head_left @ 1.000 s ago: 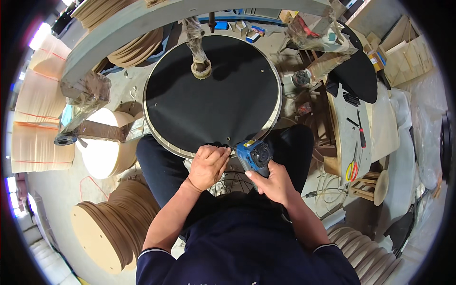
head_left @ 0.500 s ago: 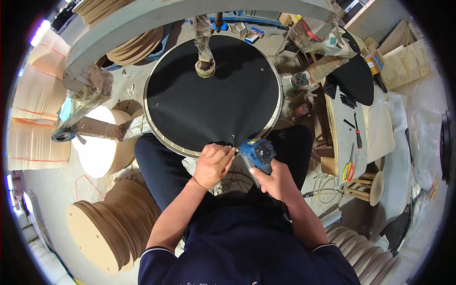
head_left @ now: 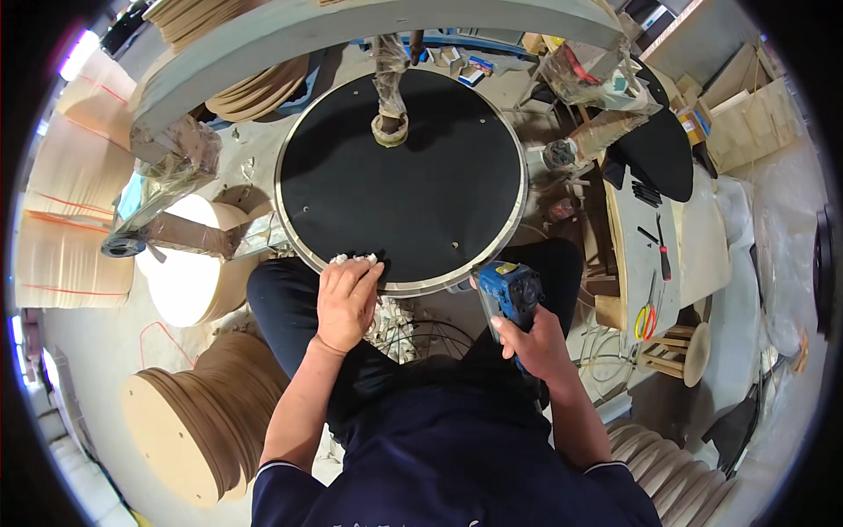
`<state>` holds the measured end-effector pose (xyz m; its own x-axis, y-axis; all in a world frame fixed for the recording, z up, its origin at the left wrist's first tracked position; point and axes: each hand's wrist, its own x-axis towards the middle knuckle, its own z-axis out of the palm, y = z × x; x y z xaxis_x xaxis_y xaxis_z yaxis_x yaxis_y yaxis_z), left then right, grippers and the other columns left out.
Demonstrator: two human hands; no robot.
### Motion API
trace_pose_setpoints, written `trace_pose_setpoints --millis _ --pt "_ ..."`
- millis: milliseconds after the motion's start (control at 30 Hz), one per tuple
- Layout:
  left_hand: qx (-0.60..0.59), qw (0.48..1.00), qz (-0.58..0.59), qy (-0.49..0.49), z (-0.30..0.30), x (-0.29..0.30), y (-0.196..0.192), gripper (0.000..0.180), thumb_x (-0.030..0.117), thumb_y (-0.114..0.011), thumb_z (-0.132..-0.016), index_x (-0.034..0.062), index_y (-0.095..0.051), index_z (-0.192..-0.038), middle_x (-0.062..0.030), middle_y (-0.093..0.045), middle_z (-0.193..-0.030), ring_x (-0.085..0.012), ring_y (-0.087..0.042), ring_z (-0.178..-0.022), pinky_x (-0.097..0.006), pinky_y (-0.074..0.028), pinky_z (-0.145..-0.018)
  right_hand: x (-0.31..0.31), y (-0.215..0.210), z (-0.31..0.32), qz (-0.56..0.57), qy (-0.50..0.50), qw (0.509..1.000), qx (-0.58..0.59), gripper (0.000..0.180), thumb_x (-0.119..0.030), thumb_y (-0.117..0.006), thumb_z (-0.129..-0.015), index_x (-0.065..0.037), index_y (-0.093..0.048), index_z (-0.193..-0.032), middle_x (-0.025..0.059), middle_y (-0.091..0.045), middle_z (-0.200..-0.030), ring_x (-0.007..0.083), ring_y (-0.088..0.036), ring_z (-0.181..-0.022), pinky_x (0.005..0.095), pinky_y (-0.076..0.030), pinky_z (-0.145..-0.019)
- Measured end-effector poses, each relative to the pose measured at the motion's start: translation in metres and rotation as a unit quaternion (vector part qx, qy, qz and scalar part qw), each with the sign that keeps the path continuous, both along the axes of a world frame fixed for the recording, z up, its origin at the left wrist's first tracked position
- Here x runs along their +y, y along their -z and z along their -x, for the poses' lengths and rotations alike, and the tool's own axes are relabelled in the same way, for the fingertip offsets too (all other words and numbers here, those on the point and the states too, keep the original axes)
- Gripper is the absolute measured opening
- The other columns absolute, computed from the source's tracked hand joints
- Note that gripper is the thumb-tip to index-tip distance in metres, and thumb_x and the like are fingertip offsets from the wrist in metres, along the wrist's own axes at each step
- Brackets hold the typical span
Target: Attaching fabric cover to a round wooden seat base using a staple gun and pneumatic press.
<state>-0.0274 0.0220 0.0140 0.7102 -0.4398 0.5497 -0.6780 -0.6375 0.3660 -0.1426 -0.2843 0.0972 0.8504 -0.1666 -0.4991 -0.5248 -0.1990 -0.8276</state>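
Note:
A large black round panel with a pale rim lies flat in front of me, a clamp foot pressing on its far side. My left hand rests on the panel's near edge, fingers closed over a white rag. My right hand grips a blue power tool just off the panel's near right rim, clear of the surface. My dark-trousered legs are under the panel.
Stacks of round wooden discs stand at lower left, a white round disc to the left. A bench at right holds a screwdriver and scissors. Another black panel lies at upper right. More disc stacks are at lower right.
My right hand has drawn the blue tool away from the panel's edge, down and to the right. My left hand has shifted left along the rim with the rag.

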Motion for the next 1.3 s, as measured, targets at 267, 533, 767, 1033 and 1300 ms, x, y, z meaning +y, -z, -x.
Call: trace_pose_setpoints --millis 267,533,767,1033,1300 --pt "-0.008 1.0 0.012 -0.007 -0.008 0.014 0.009 0.033 -0.001 -0.082 -0.079 0.0075 -0.078 -0.111 -0.0058 -0.071 -0.109 -0.0286 -0.068 -0.105 -0.044 -0.054 -0.095 0.009 -0.005 0.001 -0.006 0.007 1.0 0.009 0.029 -0.027 -0.08 -0.096 -0.001 -0.067 -0.096 0.0013 -0.066 -0.071 0.0098 -0.064 -0.06 0.028 -0.051 -0.057" --pt "-0.009 1.0 0.02 0.0 -0.006 0.02 0.014 0.029 0.002 -0.084 -0.081 0.0076 -0.078 -0.109 -0.0054 -0.073 -0.107 -0.0283 -0.069 -0.102 -0.044 -0.056 -0.091 0.014 -0.005 -0.002 0.0 -0.013 1.0 0.01 0.017 -0.017 -0.075 -0.098 -0.002 -0.068 -0.093 0.0009 -0.065 -0.073 0.0083 -0.062 -0.061 0.0264 -0.05 -0.057" --pt "-0.012 0.999 -0.008 0.048 -0.011 0.024 0.008 0.03 0.001 -0.08 -0.078 0.0032 -0.077 -0.108 -0.0073 -0.073 -0.108 -0.0285 -0.07 -0.102 -0.044 -0.058 -0.095 0.011 0.003 -0.004 -0.007 -0.003 1.0 -0.014 0.029 -0.027 -0.08 -0.096 -0.001 -0.067 -0.092 0.0017 -0.065 -0.068 0.01 -0.063 -0.057 0.0281 -0.049 -0.055" --pt "0.005 0.992 -0.095 0.088 -0.004 0.021 -0.001 0.038 0.007 -0.074 -0.081 -0.0007 -0.076 -0.118 -0.0095 -0.071 -0.119 -0.0279 -0.068 -0.112 -0.042 -0.058 -0.1 0.003 -0.005 -0.006 -0.01 -0.005 1.0 -0.015 0.016 -0.018 -0.075 -0.099 -0.003 -0.068 -0.098 -0.0004 -0.064 -0.073 0.0071 -0.061 -0.058 0.0252 -0.049 -0.056" --pt "0.01 0.991 -0.109 0.077 0.01 0.021 0.003 0.048 0.006 -0.073 -0.082 0.0007 -0.073 -0.13 -0.009 -0.069 -0.127 -0.029 -0.066 -0.117 -0.042 -0.057 -0.102 -0.019 -0.003 -0.015 -0.004 0.001 0.999 -0.033 0.031 -0.032 -0.077 -0.101 -0.002 -0.068 -0.103 0.0014 -0.064 -0.069 0.0095 -0.063 -0.056 0.0279 -0.05 -0.055"
